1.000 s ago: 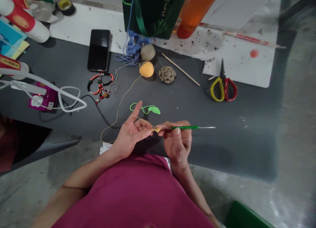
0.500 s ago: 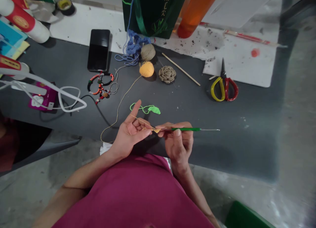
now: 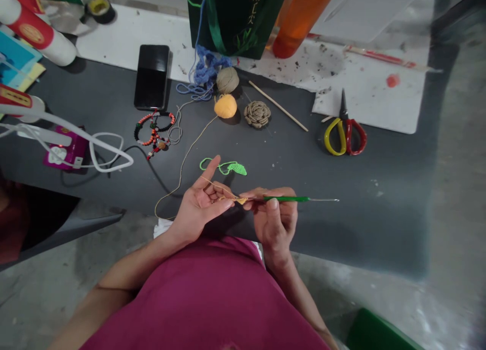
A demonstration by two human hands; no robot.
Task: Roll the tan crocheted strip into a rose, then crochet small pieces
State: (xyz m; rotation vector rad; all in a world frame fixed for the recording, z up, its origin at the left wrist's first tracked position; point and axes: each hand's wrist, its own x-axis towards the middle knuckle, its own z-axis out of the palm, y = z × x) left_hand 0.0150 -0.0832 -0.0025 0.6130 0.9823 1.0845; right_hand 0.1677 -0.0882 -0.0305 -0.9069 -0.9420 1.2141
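1. My left hand (image 3: 199, 203) is narrow. Its fingertips close on a small yellow crocheted piece (image 3: 241, 201), and one finger stands up with a thin tan thread (image 3: 182, 163) stretched across my fingers.
2. My right hand (image 3: 275, 221) is narrow too. Thumb and fingers hold a green crochet hook (image 3: 284, 199), and its thin metal end points away to the right. I cannot see clearly the end near the small piece.
3. The small piece is between my two hands, above the dark table (image 3: 341, 228). The thread goes back in a loose curve to a yellow yarn ball (image 3: 225, 106).
4. The piece is very tiny. If my pinch becomes loose, it could slip and the stitch could come off the hook.
5. If the thread slides off my raised finger, the tension may be lost and the stitches may become uneven.
6. The loose thread lies near the table edge. My arm could catch it and pull the ball.
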